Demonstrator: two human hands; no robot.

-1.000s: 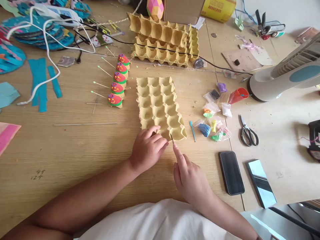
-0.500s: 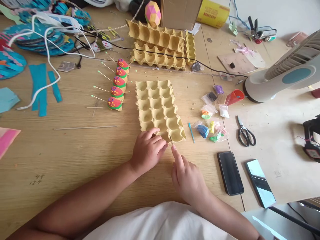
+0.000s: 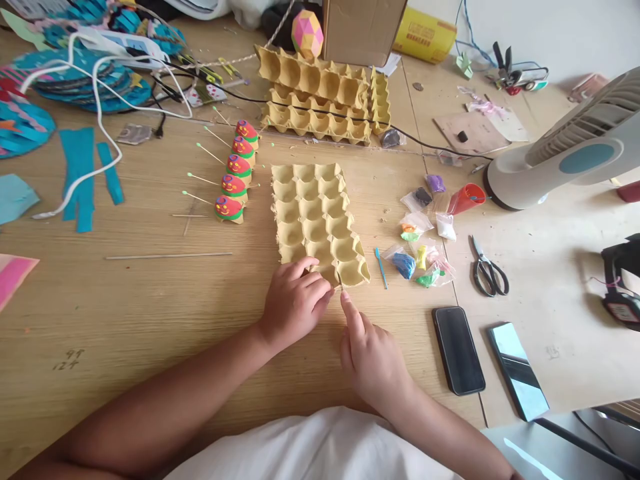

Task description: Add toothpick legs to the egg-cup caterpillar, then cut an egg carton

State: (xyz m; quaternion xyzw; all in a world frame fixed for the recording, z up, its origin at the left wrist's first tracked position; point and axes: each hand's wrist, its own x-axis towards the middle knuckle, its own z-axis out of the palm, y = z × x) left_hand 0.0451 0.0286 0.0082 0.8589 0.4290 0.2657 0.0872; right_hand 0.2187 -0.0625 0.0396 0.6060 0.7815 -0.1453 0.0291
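A yellow cardboard egg tray (image 3: 314, 210) lies on the table in front of me, cups facing up. My left hand (image 3: 296, 300) is closed over its near edge, fingers curled onto the cups at the corner. To the right of it, my right hand (image 3: 373, 347) grips a thin-bladed knife (image 3: 341, 281), index finger stretched forward along the tool. The blade's tip meets the tray's near edge between two cups; the handle is hidden in my palm. Left of the tray stands a row of painted red and green egg-cup pieces (image 3: 233, 183) with faces and pale-tipped sticks.
Bags of coloured clay (image 3: 404, 264), a blue stick tool (image 3: 381, 268), scissors (image 3: 487, 270) and two phones (image 3: 459, 350) lie to the right. A white fan (image 3: 555, 157) stands beyond. More egg trays (image 3: 315, 113) are at the back. Blue strips (image 3: 77, 173) and a white cable (image 3: 100, 120) lie left.
The view has shifted slightly. Both hands keep nearly the same places at the tray's near edge, and the blade stays against it.
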